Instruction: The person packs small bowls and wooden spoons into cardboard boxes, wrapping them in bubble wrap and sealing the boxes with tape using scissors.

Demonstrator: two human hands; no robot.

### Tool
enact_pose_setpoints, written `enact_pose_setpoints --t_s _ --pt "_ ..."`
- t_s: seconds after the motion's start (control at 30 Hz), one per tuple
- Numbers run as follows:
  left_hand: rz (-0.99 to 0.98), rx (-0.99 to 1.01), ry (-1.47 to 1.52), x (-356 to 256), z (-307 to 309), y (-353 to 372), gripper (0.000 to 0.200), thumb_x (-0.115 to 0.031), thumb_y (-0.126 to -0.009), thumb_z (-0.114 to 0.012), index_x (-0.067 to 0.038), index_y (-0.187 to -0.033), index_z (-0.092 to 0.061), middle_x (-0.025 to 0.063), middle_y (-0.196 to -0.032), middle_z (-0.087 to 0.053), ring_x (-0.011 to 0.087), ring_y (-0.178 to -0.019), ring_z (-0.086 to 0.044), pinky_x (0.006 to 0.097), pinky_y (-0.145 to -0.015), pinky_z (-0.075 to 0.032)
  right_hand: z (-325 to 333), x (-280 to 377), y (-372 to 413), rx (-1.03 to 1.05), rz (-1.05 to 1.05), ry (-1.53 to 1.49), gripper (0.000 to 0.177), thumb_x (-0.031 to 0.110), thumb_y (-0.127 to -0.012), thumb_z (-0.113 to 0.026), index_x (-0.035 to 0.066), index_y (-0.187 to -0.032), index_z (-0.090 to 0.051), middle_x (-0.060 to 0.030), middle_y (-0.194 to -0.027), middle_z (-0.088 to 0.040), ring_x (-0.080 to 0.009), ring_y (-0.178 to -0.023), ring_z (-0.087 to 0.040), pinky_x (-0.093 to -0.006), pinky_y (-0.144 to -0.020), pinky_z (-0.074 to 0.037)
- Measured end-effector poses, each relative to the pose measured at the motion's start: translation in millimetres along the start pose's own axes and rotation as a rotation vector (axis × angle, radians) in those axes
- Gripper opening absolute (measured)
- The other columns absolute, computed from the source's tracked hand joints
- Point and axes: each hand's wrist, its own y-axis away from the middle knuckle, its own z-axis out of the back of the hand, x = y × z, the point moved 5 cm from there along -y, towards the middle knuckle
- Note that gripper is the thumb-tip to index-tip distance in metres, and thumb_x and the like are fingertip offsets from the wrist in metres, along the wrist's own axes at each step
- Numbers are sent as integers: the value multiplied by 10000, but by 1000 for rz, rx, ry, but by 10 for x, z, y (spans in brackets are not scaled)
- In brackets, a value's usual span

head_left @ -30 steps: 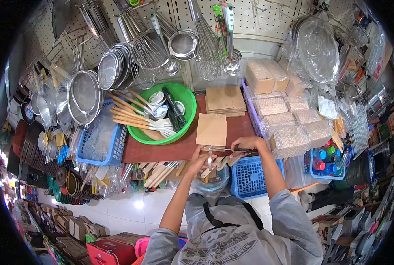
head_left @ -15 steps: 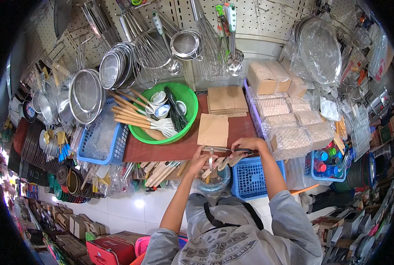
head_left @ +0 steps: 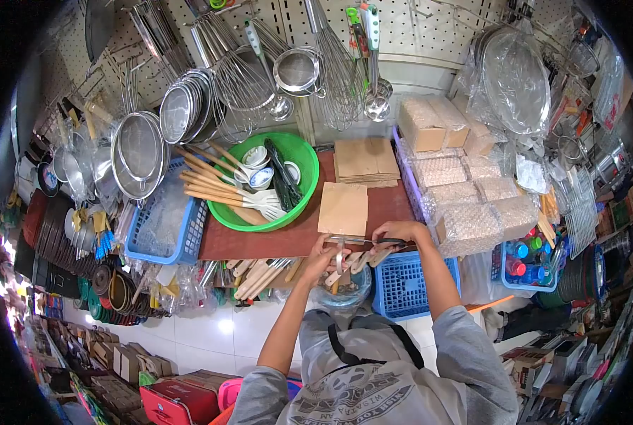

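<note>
At the shelf's front edge, my left hand (head_left: 321, 259) is closed round a roll of tape (head_left: 340, 256), seen edge-on. My right hand (head_left: 396, 231) is closed on the dark handle of scissors (head_left: 384, 241), whose thin blades point left toward the tape. Just above both hands, a brown cardboard piece (head_left: 343, 209) lies flat on the red-brown shelf (head_left: 253, 244). Behind it rests a stack of brown cardboard (head_left: 366, 161). To the left stands a green basin (head_left: 311, 166) with wooden-handled spatulas (head_left: 210, 185), small bowls and a dark wrapped item.
Bubble-wrapped boxes (head_left: 472, 212) fill a purple basket on the right. Below the shelf are a blue basket (head_left: 405, 283) and a tub (head_left: 345, 299). Whisks (head_left: 334, 78) and strainers (head_left: 139, 152) hang above. Another person's leg (head_left: 536, 319) shows at the lower right.
</note>
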Motion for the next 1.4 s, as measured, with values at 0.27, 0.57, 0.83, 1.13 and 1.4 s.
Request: enact_pose_setpoints --t_s 0.27,0.57,0.83,1.13,1.4 --pt "11 7 -60 -74 -23 85 577 -239 -947 -601 -129 -1418 -285 144 -1079 -687 210 -755 -696 320 -636 -551 -78 -47 -18 -2 -38 -54 434 483 -780 -753 103 -972 -668 14 -719 -585 -84 -588 -527 -250 -503 -414" --pt "-99 -69 -224 -196 360 132 479 -116 -917 -592 -39 -1230 -238 172 -882 -685 206 -575 -651 331 -505 -542 -288 -44 -26 136 45 -236 428 465 -824 -734 82 -958 -599 14 -688 -548 -72 -597 -520 -220 -500 -400" --pt "-417 -386 -1060 -667 383 243 298 -121 -882 -565 -58 -1114 -388 175 -885 -698 421 -875 -651 487 -737 -515 -91 356 200 -410 289 -579 366 386 -935 -631 31 -997 -565 -55 -727 -619 -97 -630 -587 -247 -541 -455" --pt "-314 -477 -1419 -373 374 -105 320 -214 -888 -580 -81 -1139 -432 207 -804 -682 429 -787 -662 541 -701 -520 -34 -243 -7 -893 -261 -58 584 459 -848 -644 -25 -1123 -465 -301 -980 -658 -482 -967 -619 -521 -859 -474" --pt "-331 -430 -1532 -289 437 -248 368 -267 -874 -613 -100 -1173 -479 209 -780 -669 425 -739 -664 535 -658 -527 -120 -363 -252 -958 -315 238 607 401 -789 -719 -40 -1134 -487 -267 -962 -664 -426 -940 -646 -506 -830 -498"
